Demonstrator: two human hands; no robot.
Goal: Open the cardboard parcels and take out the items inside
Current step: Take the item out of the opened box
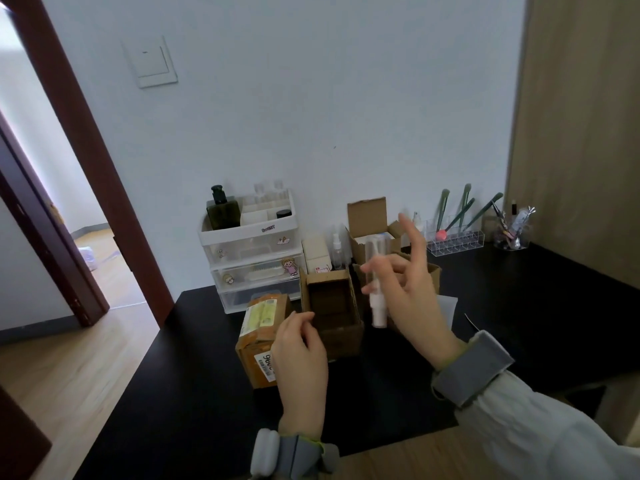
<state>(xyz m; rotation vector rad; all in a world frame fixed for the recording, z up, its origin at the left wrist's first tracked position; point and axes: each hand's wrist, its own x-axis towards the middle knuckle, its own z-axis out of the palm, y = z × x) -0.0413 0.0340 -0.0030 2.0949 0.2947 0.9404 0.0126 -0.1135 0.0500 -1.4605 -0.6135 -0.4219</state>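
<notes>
Black tabletop (519,306) against a pale wall, doorway at left, wooden panel at right.

Right hand (412,289): raised above the parcels, thumb and bent fingers pinching a slim white spray bottle (375,289); index finger extended upward, free of the bottle. Long axis of the bottle near vertical, one end pointing down toward the tabletop.

Left hand (301,355): lower and nearer the camera, fingers loosely curled, holding nothing, hovering at the near left wall of an open brown cardboard parcel (332,306); contact with the wall not resolvable. Interior of this parcel dark, apparently emptied.

Sealed brown cardboard parcel with a yellow shipping label (263,327): just left of the open one, lying at a slant, partly hidden behind the left hand. Nearer to the left hand than to the right.

Further opened cardboard boxes (370,220) behind the right hand, white contents visible in the rear one. White and clear plastic drawer organiser (249,251) and clear acrylic brush holder (453,240) along the wall.

Probable stage: one item extracted and in hand, awaiting set-down; sealed parcel at left not yet opened.
</notes>
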